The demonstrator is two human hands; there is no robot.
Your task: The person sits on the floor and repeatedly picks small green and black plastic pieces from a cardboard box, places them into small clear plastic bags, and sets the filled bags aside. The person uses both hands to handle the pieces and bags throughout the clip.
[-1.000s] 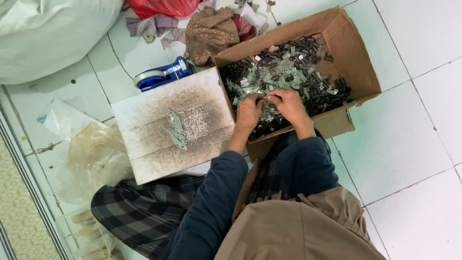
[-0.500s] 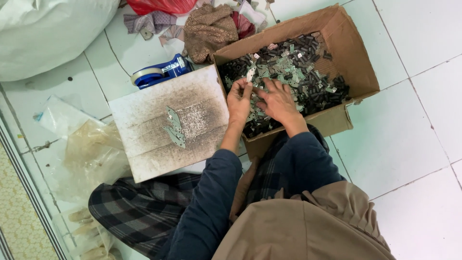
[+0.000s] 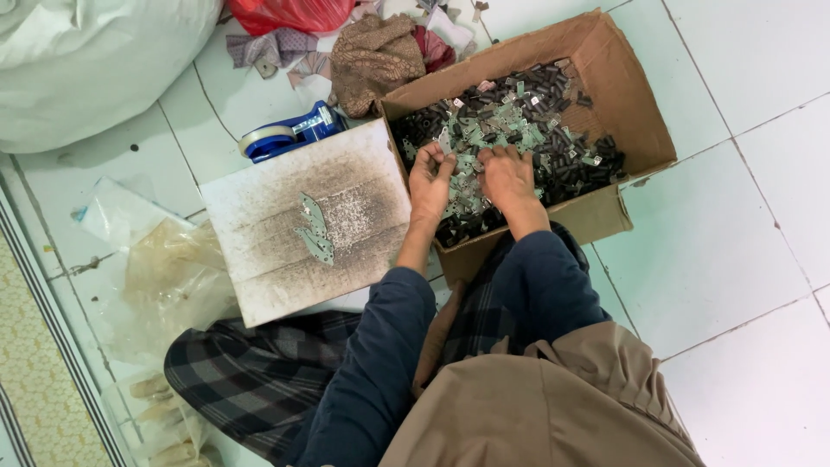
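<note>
A white sack [image 3: 86,60] lies far left, with crumpled plastic [image 3: 173,277] below it. Next come the blue tape dispenser [image 3: 290,134] and the stained board [image 3: 311,216], with a few metal pieces [image 3: 314,229] on top. My left hand [image 3: 430,177] lies in the box [image 3: 644,130], fingers curled into the metal parts [image 3: 519,121]; whether it grips any I cannot tell. My right hand [image 3: 508,173], just beside it, rests palm-down on the parts, fingers spread.

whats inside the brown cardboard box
The brown cardboard box holds small dark and silvery metal pieces. Left hand and right hand cover some; the box bottom is hidden.
</note>
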